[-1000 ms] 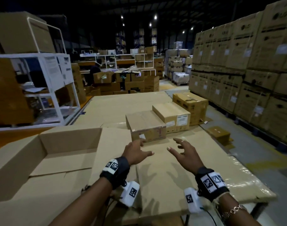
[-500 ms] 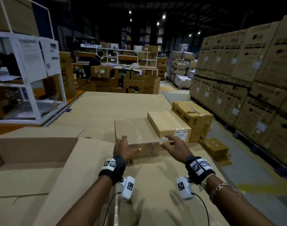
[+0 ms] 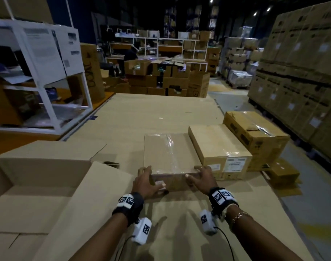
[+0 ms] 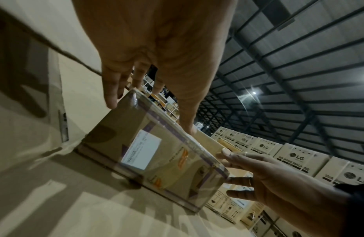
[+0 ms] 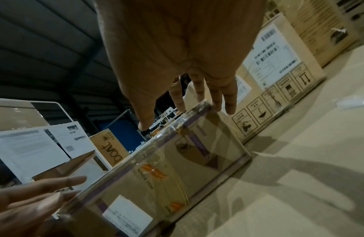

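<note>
A flat cardboard box [image 3: 168, 153] sealed with clear tape lies on the cardboard-covered table [image 3: 142, 113]. Its near face [image 4: 156, 160] carries a white label and orange print. My left hand [image 3: 146, 178] is at the box's near left corner, fingers straight along the left side and thumb against the front. My right hand [image 3: 200, 178] is at the near right corner, fingers spread over the top edge and right side [image 5: 177, 168]. Each wrist view also shows the other hand: the right hand [image 4: 268, 176] and the left hand [image 5: 34, 195], both with fingers extended.
A large open carton [image 3: 38, 185] lies at my left. Right of the taped box stand a labelled box [image 3: 217, 146] and a bigger one [image 3: 255, 132], with a small box [image 3: 281, 172] lower down. A white rack [image 3: 48, 72] stands at left; stacked cartons [image 3: 302, 72] line the right.
Both hands have reached forward from mid-air above the table to the near corners of the taped box and now touch it. My view has moved closer.
</note>
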